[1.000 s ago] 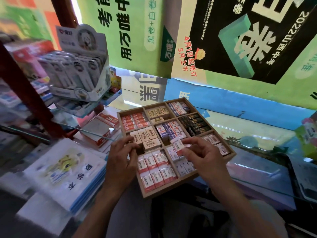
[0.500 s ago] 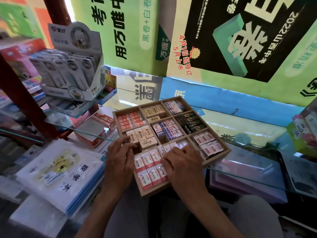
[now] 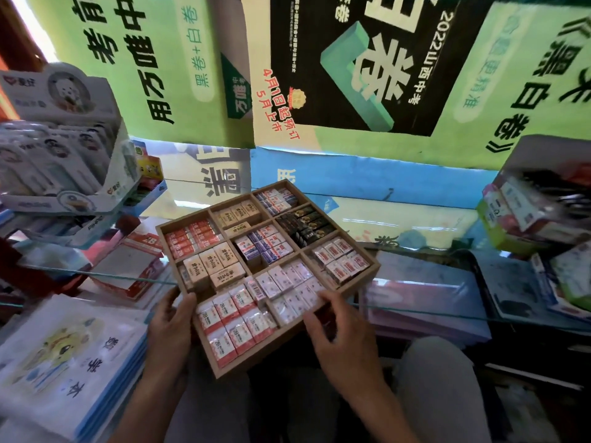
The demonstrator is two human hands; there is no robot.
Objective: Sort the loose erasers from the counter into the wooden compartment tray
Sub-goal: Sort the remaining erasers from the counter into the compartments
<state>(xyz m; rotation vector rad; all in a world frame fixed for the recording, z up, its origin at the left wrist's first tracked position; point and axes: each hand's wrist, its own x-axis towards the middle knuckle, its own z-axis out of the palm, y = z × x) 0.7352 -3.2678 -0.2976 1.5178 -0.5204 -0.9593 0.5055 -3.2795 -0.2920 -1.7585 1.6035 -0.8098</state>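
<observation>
The wooden compartment tray (image 3: 249, 359) juts over the near edge of the glass counter (image 3: 447, 310), and each of its compartments is packed with wrapped erasers. Red-and-white 2B erasers (image 3: 230, 321) fill the near corner; pale ones (image 3: 287, 289) sit beside them, beige ones (image 3: 217, 266) and black ones (image 3: 303, 228) farther back. My left hand (image 3: 169, 324) grips the tray's left side, thumb on the rim. At the near right rim my right hand (image 3: 342, 340) holds the wall, fingers over the top and thumb outside. No loose eraser shows on the counter.
A stack of blue-edged booklets (image 3: 64, 356) lies at the left. Behind it stand a white display box of carded items (image 3: 57, 174) and a flat red-and-white box (image 3: 140, 260). Boxed goods (image 3: 518, 215) crowd the right end. Posters cover the wall behind.
My right hand put an eraser into the near-middle compartment, pressed flat over it, then drew back to the tray's near rim. My left hand slid from the beige erasers down to the tray's side.
</observation>
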